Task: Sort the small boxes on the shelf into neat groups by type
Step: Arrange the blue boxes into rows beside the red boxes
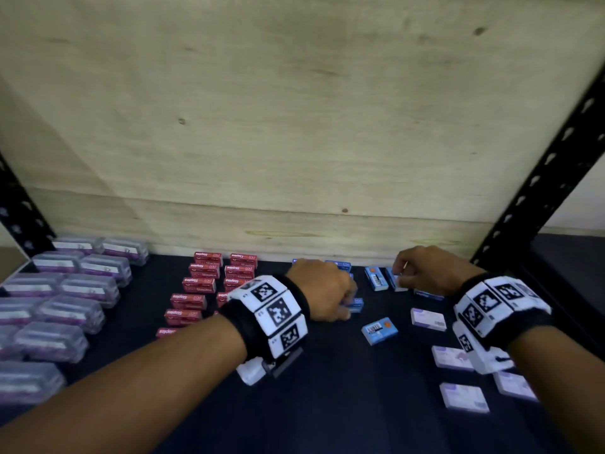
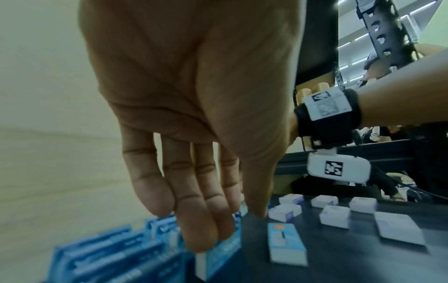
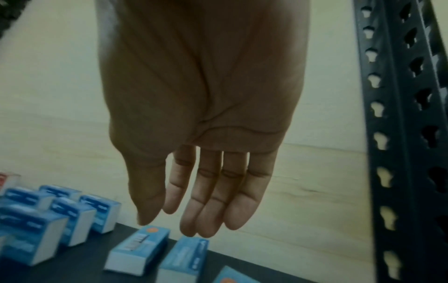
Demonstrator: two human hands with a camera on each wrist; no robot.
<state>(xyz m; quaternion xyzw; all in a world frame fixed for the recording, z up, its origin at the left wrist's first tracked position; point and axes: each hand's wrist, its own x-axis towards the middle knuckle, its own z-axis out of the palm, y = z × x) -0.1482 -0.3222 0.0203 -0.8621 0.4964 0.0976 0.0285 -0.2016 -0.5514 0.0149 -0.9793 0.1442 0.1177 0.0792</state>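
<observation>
My left hand (image 1: 340, 306) reaches down over the row of upright blue boxes (image 1: 340, 266). Its straight fingertips (image 2: 201, 243) touch the top of the nearest blue box (image 2: 218, 254), and the thumb ends just beyond that box. My right hand (image 1: 401, 273) hovers over two blue boxes lying flat by the back wall, one showing a barcode (image 3: 140, 247), the other beside it (image 3: 186, 256). Its fingers (image 3: 208, 220) hang straight and hold nothing. A loose blue box (image 1: 379, 329) lies flat between the hands.
Red staple boxes (image 1: 209, 280) stand in two columns at centre left. Clear cases with purple contents (image 1: 65, 290) fill the far left. Pale lilac boxes (image 1: 429, 319) lie scattered at the right. A black perforated post (image 1: 540, 178) and a wooden back panel (image 1: 294, 126) bound the dark shelf (image 1: 327, 404).
</observation>
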